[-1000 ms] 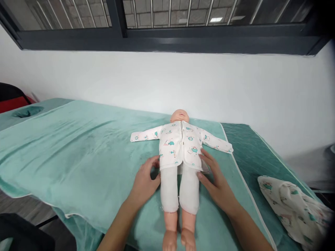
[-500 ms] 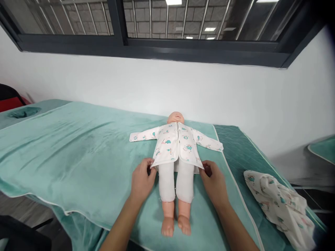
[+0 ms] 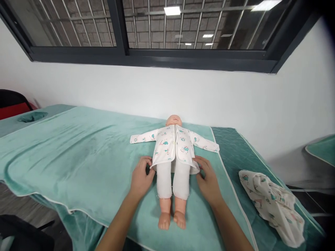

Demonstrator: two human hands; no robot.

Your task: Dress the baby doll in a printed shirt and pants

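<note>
A doll (image 3: 174, 120) lies on its back on a green blanket, head toward the wall and bare feet toward me. White padding covers its upper legs. It wears a white baby shirt (image 3: 163, 144) with small printed figures, its sleeves spread sideways and its front edges meeting in the middle. My left hand (image 3: 142, 176) is closed on the shirt's lower left corner, thumb and fingers pinched. At the lower right corner, my right hand (image 3: 208, 177) has its fingertips on the side edge and its thumb near the hem; its grip is partly hidden.
The light green blanket (image 3: 78, 157) covers most of the bed. A crumpled printed white cloth (image 3: 274, 205) lies on the darker green cover (image 3: 230, 150) at right. A white wall and dark window frame (image 3: 157, 62) stand behind. A black object (image 3: 23, 230) is at lower left.
My right hand's fingers have shifted up along the shirt's side, and the right hem corner now hangs differently, showing more of the back layer. My left hand stays at its corner. The view has tilted slightly.
</note>
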